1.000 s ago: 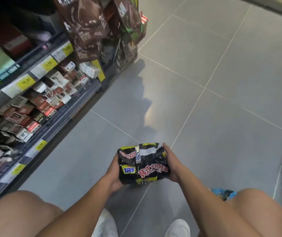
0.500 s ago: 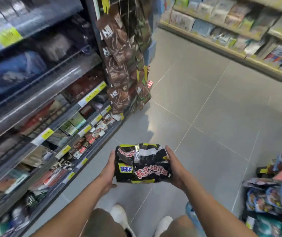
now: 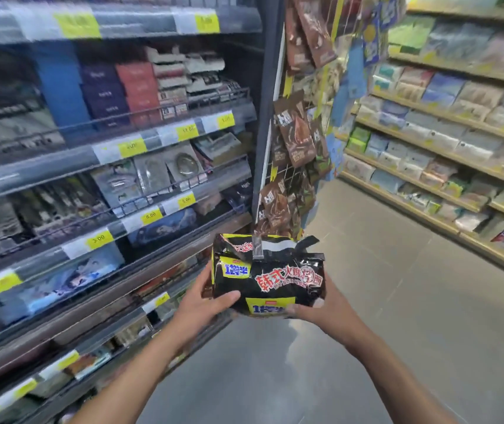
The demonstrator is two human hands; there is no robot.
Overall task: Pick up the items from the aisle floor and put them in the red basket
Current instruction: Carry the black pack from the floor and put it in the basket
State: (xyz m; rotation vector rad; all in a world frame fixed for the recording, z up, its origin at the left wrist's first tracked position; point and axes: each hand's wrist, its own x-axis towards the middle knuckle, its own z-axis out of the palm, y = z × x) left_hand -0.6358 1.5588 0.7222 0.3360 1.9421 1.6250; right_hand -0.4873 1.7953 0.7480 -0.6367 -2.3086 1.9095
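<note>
A black noodle multipack (image 3: 267,273) with yellow labels and red lettering is held in front of me at chest height, above the aisle floor. My left hand (image 3: 203,304) grips its left side, thumb across the front. My right hand (image 3: 321,307) holds its right lower corner from beneath, fingers curled round the edge. The red basket is not in view.
A dark shelf unit (image 3: 116,179) with yellow price tags runs along my left. Brown snack bags (image 3: 293,136) hang on a rack at its end. Stocked shelves (image 3: 446,136) line the right side. Grey tiled floor (image 3: 382,301) stretches ahead between them.
The view has risen from the floor to shelf height as I stood up. Both hands kept hold of the pack and lifted it with me.
</note>
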